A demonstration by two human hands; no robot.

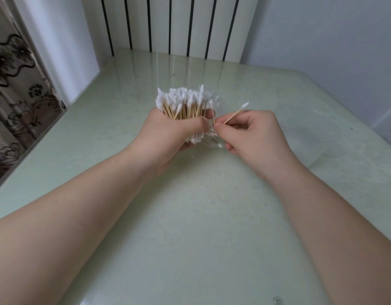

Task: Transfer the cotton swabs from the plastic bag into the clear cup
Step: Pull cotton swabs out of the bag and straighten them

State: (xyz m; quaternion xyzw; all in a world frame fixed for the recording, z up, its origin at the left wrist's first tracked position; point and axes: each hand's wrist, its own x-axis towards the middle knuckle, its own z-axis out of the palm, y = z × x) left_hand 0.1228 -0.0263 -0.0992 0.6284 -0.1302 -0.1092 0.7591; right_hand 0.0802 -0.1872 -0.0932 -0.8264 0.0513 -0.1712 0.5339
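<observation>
Gripping a thick bundle of cotton swabs in a curled fist, the left hand is holding it upright above the table. The wooden stems are running roughly vertical, with white tips fanning out on top and poking out below the fist. Just to its right, the right hand is pinching a single swab between thumb and forefinger at its lower end, the other fingers curling loosely. This swab's long axis is slanting up and away to the right, its free tip pointing away from the bundle, while the pinching fingertips are sitting almost against the bundle's right edge. Thin clear film, perhaps the plastic bag, seems to be clinging around the bundle's lower part, though I cannot tell for sure. The clear cup is not showing anywhere in this head view, so I cannot judge which way the swab needs to travel. No brand or label is showing; a faint round stamp near the table's close edge is too dim to read.
</observation>
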